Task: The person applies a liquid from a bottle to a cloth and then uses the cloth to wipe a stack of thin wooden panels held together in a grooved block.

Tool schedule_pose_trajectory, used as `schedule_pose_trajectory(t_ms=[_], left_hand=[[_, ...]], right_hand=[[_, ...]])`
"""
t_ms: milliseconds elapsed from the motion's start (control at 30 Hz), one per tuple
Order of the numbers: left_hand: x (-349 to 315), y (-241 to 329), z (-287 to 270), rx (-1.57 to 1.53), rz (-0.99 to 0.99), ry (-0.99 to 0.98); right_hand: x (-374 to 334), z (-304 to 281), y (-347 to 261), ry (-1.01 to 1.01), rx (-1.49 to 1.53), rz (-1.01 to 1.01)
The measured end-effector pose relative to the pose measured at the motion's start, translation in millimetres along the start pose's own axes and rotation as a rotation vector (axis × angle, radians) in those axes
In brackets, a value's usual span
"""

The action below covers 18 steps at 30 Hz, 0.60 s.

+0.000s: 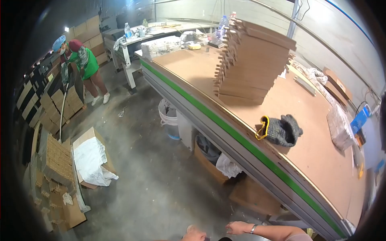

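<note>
Left grip (194,233) and right grip (239,228), closure unclear; grey glove (276,129) lies well apart, to their right.

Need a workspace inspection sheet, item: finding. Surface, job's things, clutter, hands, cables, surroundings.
Surface: table, brown top, green-striped edge.
Job's things: board stack, jagged left side; grey glove, yellow cuff, apart from the stack.
Clutter: wrapped block on the table's right; white sheet over a carton on the floor.
Hands: left hand and right hand at the lower edge, away from stack and glove; grip unclear.
Cables: dark cable on the wall.
Surroundings: co-worker in green with a long pole; bucket beside the table.
</note>
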<state>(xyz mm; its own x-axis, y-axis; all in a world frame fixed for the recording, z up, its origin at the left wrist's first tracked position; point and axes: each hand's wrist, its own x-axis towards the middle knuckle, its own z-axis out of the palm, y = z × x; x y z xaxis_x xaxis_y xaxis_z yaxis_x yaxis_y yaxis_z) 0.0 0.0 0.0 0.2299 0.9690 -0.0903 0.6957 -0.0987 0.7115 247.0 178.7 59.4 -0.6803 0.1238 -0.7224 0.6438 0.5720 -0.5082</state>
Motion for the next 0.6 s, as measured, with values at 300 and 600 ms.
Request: schedule_pose_trajectory(t_ms=[300,600], left_hand=[[-63.9,66.2,-28.2,0.228,0.019,-0.248],[-112.3,57.4,-118.4,-0.290,-0.735,-0.156]], right_hand=[[-129.2,2.4,-113.7,-0.078,0.134,0.221],[-202.2,-96.3,-217.4,0.145,0.259,0.202]])
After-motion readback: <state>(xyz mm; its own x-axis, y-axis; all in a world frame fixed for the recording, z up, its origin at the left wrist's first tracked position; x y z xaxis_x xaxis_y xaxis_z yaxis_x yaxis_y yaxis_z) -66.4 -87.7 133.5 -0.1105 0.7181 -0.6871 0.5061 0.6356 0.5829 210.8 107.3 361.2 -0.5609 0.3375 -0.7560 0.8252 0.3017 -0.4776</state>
